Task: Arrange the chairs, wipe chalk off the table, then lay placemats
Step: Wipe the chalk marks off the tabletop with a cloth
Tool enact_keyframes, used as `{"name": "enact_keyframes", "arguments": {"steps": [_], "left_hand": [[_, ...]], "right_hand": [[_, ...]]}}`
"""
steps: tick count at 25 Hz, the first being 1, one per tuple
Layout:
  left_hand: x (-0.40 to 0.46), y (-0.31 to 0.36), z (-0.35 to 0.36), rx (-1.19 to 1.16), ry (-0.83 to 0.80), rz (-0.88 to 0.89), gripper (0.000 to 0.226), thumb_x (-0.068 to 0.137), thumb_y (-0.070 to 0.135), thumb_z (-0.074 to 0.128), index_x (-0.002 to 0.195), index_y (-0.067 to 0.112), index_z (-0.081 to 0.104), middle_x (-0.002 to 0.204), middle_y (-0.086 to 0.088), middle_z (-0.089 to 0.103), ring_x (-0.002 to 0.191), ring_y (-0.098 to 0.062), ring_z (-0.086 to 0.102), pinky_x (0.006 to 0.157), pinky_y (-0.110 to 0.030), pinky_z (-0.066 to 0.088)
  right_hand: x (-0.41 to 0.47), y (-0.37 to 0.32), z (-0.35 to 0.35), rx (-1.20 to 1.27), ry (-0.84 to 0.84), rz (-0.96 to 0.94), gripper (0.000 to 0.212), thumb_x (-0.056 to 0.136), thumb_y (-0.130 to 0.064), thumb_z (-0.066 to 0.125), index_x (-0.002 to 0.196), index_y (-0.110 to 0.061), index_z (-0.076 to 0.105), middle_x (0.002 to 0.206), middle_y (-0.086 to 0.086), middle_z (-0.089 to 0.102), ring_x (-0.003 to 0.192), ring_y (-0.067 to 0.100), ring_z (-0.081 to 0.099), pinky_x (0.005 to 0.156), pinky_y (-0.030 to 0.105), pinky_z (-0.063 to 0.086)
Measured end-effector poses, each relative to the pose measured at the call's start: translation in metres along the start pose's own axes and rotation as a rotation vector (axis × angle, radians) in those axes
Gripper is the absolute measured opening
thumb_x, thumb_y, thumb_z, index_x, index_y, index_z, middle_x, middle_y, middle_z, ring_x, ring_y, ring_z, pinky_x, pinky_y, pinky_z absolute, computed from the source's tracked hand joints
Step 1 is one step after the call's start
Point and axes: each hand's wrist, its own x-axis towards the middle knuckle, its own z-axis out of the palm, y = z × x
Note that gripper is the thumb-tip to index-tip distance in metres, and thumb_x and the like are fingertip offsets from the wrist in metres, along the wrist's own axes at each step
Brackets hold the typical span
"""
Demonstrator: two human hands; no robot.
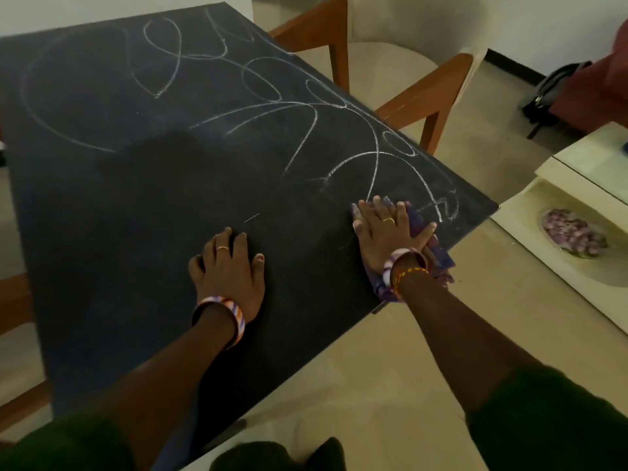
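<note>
Pressing flat on the chalk-scrawled dark table [136,198]: bare left hand [227,266], right hand [384,232] atop purple cloth [438,256].

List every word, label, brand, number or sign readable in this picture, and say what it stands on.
None can be read.
The chalk marks on the dark table are loops and scribbles, not letters or numbers.
The cloth under the right hand bears a pattern only.
The bag on the floor shows no legible label.

A home dining room: dark table [136,198], upholstered wooden chair [401,62], tiled floor [373,385].
</note>
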Motion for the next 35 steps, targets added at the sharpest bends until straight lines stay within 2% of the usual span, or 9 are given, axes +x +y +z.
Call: {"name": "enact_keyframes", "arguments": {"steps": [2,8,14,20,22,27,29,32,35], "left_hand": [[-0.001,0.001,-0.001,0.007,0.0,0.002,0.054,0.097,0.043,0.029,0.145,0.018,0.023,0.154,-0.008,0.015,0.141,-0.026,0.012,0.112,-0.048,0.013],[-0.001,0.001,-0.002,0.016,-0.006,0.008,0.053,0.097,0.043,0.029,0.144,0.019,0.024,0.154,-0.008,0.016,0.141,-0.026,0.013,0.112,-0.049,0.014],[-0.002,-0.001,-0.001,-0.002,0.005,0.025,0.054,0.097,0.042,0.029,0.144,0.018,0.024,0.153,-0.008,0.016,0.141,-0.026,0.013,0.112,-0.049,0.013],[0.001,-0.003,0.001,0.022,0.011,0.028,0.054,0.096,0.043,0.029,0.144,0.017,0.024,0.153,-0.009,0.016,0.141,-0.028,0.014,0.11,-0.05,0.015],[0.001,-0.004,0.001,0.015,0.017,0.031,0.054,0.096,0.043,0.029,0.143,0.017,0.024,0.153,-0.009,0.016,0.141,-0.028,0.014,0.111,-0.049,0.015],[0.002,-0.005,0.003,-0.002,0.019,0.034,0.054,0.096,0.044,0.029,0.144,0.018,0.024,0.154,-0.008,0.016,0.141,-0.026,0.014,0.111,-0.048,0.016],[0.003,-0.005,0.003,-0.014,0.02,0.03,0.055,0.096,0.044,0.029,0.144,0.019,0.024,0.154,-0.008,0.016,0.141,-0.025,0.013,0.111,-0.047,0.016],[0.004,-0.005,0.003,-0.021,0.001,0.015,0.055,0.096,0.044,0.027,0.145,0.019,0.022,0.154,-0.007,0.014,0.142,-0.025,0.012,0.112,-0.047,0.016],[0.004,-0.004,0.002,-0.029,-0.011,0.017,0.056,0.097,0.044,0.025,0.146,0.019,0.019,0.155,-0.007,0.012,0.142,-0.025,0.01,0.113,-0.048,0.015]], "right_hand": [[-0.01,-0.008,-0.001,0.015,0.019,-0.027,0.049,0.1,-0.045,0.016,0.148,-0.038,0.012,0.159,-0.011,0.002,0.145,0.025,-0.011,0.106,0.069,-0.01],[-0.113,-0.032,0.019,-0.05,-0.037,-0.467,0.052,0.095,-0.049,0.012,0.147,-0.041,0.013,0.158,-0.01,0.004,0.145,0.02,-0.01,0.109,0.053,-0.018],[0.003,-0.013,-0.011,0.006,-0.029,-0.076,0.047,0.101,-0.041,0.023,0.147,-0.035,0.022,0.158,-0.008,0.01,0.146,0.024,-0.001,0.111,0.064,-0.003],[-0.116,-0.031,0.017,-0.004,-0.012,-0.355,0.056,0.092,-0.052,0.007,0.147,-0.042,0.018,0.158,-0.013,0.005,0.146,0.016,-0.008,0.113,0.053,-0.014],[-0.1,-0.018,0.011,-0.009,-0.021,-0.387,0.056,0.091,-0.052,0.008,0.145,-0.044,0.019,0.158,-0.012,0.006,0.146,0.016,-0.008,0.113,0.052,-0.014],[0.007,-0.005,-0.006,0.075,0.048,0.1,0.047,0.101,-0.043,0.02,0.147,-0.036,0.023,0.158,-0.008,0.009,0.146,0.023,-0.005,0.111,0.062,-0.007],[-0.011,-0.022,0.003,0.041,0.034,-0.02,0.047,0.101,-0.042,0.02,0.148,-0.036,0.018,0.159,-0.009,0.005,0.146,0.021,-0.008,0.113,0.06,-0.007],[-0.083,-0.042,0.022,-0.08,-0.028,-0.438,0.049,0.098,-0.046,0.013,0.147,-0.041,0.01,0.155,-0.017,-0.002,0.145,0.014,-0.011,0.115,0.053,-0.009],[-0.06,-0.042,0.011,-0.159,-0.036,-0.501,0.051,0.095,-0.049,0.009,0.146,-0.041,0.009,0.157,-0.013,0.002,0.146,0.017,-0.008,0.115,0.052,-0.008]]}}
